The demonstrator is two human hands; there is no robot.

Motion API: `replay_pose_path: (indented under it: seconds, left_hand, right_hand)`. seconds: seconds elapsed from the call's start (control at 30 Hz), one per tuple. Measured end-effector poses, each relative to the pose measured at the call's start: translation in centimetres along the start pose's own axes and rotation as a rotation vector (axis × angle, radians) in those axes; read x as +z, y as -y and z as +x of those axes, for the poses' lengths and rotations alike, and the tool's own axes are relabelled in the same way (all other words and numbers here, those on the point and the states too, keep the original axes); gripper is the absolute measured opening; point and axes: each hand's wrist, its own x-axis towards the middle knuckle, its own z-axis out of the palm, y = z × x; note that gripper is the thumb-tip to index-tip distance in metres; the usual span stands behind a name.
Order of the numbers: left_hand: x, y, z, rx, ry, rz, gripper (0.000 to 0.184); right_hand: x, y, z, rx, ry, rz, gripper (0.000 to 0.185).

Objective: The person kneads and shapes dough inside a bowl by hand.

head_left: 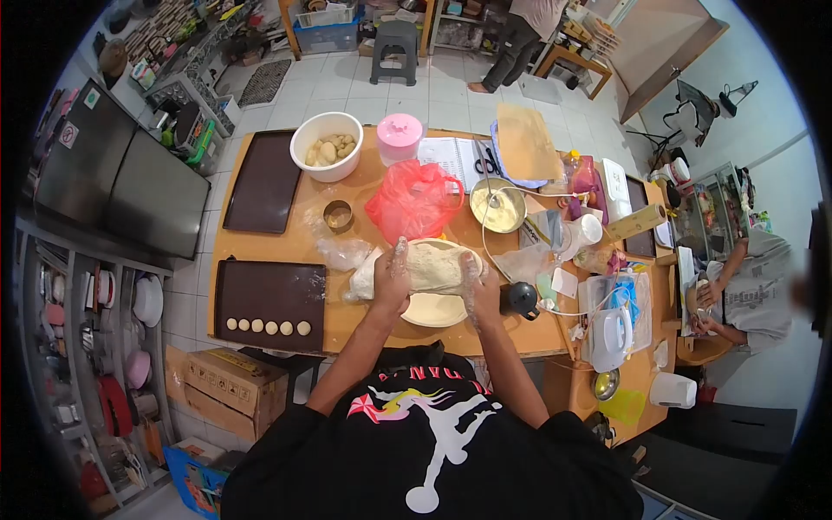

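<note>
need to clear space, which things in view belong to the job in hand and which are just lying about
Seem part of the job:
white mass, held by left hand and right hand
bowl under it
tray with six pale balls

Probably just lying about:
stool
scissors
cardboard box

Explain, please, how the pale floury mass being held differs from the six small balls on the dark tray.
The pale floury mass is one large, uneven piece, while the small balls are little and round. The mass is held between the left grip and the right grip; the balls lie untouched in a row on the dark tray. Both look pale.
</note>
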Motion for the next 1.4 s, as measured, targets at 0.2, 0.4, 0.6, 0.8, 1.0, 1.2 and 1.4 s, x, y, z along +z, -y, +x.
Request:
replay_pose_path:
  seconds: [0.2, 0.4, 0.6, 0.8, 1.0, 1.2, 1.4]
  left_hand:
    - [1.7, -3.0, -0.7, -0.168, 0.138, -0.051, 0.036]
    - [-0.4, 2.1, 0.0, 0.053, 0.220, 0.293, 0.046]
    - [-2.4, 4.4, -0.1, -0.212, 0.378, -0.190, 0.065]
    - [-0.2, 3.2, -1.2, -0.011, -0.059, -0.105, 0.055]
    - [-0.2, 3.6, -0.1, 0.146, -0.260, 0.116, 0.052]
    - [1.1, 1.4, -1.6, 0.226, -0.118, 0.456, 0.049]
    - [1.8, 0.6, -0.3, 0.033, -0.161, 0.021, 0.041]
  right_hand:
    - [0.1, 1.0, -1.1, 0.458, 0.111, 0.630, 0.043]
    - [0.1, -2.7, -0.2, 0.648, 0.845, 1.250, 0.050]
    - [2.2, 0.3, 0.8, 0.774, 0.330, 0.563, 0.047]
    - [1.8, -1.2, 1.9, 0.183, 0.152, -0.204, 0.034]
    - [2.6, -0.5, -0.8, -0.035, 0.263, 0.081, 0.041]
    - [3.6, 1.5, -2.1, -0.161, 0.099, -0.226, 0.042]
    - [2.6, 0.3, -0.5, -0.128, 0.067, -0.078, 0.045]
